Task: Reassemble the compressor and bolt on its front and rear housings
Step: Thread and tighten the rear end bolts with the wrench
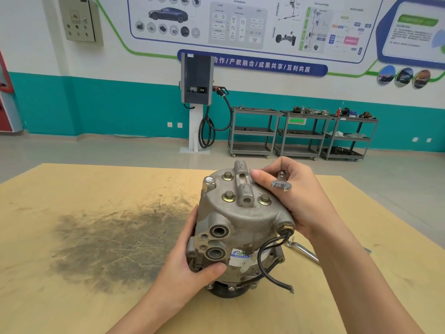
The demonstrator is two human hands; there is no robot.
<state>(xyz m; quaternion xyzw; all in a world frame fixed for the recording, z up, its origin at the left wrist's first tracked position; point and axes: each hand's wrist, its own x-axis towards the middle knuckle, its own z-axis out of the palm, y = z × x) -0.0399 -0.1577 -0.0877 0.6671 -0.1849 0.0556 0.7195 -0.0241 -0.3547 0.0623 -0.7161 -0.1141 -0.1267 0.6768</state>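
The grey metal compressor (240, 227) stands on end on the wooden table (72, 297), pulley end down. Its upper housing (243, 208) carries several brass-coloured bolts (229, 196) and a mounting lug. My left hand (192, 259) grips the body's left side beside the two round ports. My right hand (296, 198) rests against the housing's right edge and holds a small open-ended spanner (281, 184) between its fingers, thumb touching the housing top. A black cable (267, 263) hangs from the compressor's right side.
A second spanner (303, 250) lies on the table behind my right wrist. A dark greasy stain (115, 239) covers the table's left middle. Beyond the table stand a charging post (196, 102) and grey shelf carts (301, 133) along the wall.
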